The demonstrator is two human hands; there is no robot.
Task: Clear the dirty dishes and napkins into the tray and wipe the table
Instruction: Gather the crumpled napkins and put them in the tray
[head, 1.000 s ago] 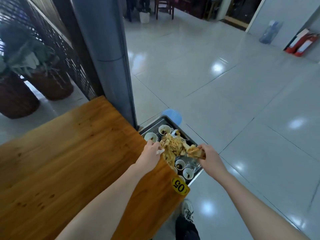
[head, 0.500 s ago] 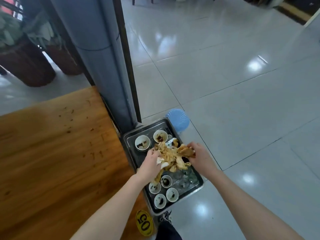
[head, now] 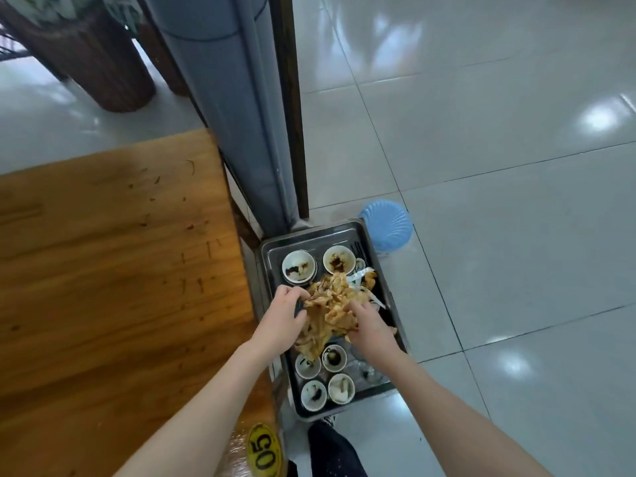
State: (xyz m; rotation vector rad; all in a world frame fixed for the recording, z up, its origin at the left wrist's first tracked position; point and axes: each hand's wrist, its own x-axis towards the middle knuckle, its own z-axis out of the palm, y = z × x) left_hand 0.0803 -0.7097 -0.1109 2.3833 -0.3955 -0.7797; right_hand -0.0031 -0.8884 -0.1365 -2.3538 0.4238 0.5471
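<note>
A dark metal tray (head: pixel 270 266) sits low beside the wooden table (head: pixel 103 270), resting on a blue stool (head: pixel 387 225). It holds several small white bowls with dark sauce, two at the far end (head: pixel 298 266) and several at the near end (head: pixel 333 358), plus clear glasses (head: pixel 370 373). A heap of stained, crumpled napkins (head: pixel 332 304) lies across the tray's middle. My left hand (head: pixel 282 321) grips the heap's left side. My right hand (head: pixel 371 327) grips its right side.
The table top carries scattered dark crumbs (head: pixel 192 228) and a yellow "05" tag (head: pixel 264 451) at its near corner. A grey pillar (head: pixel 234 108) stands just behind the tray. Wicker planters (head: pixel 103 63) stand at the far left. Glossy tiled floor spreads to the right.
My view has tilted down and closer over the tray. Both hands have closed in on the napkin heap and pressed it lower onto the tray's middle.
</note>
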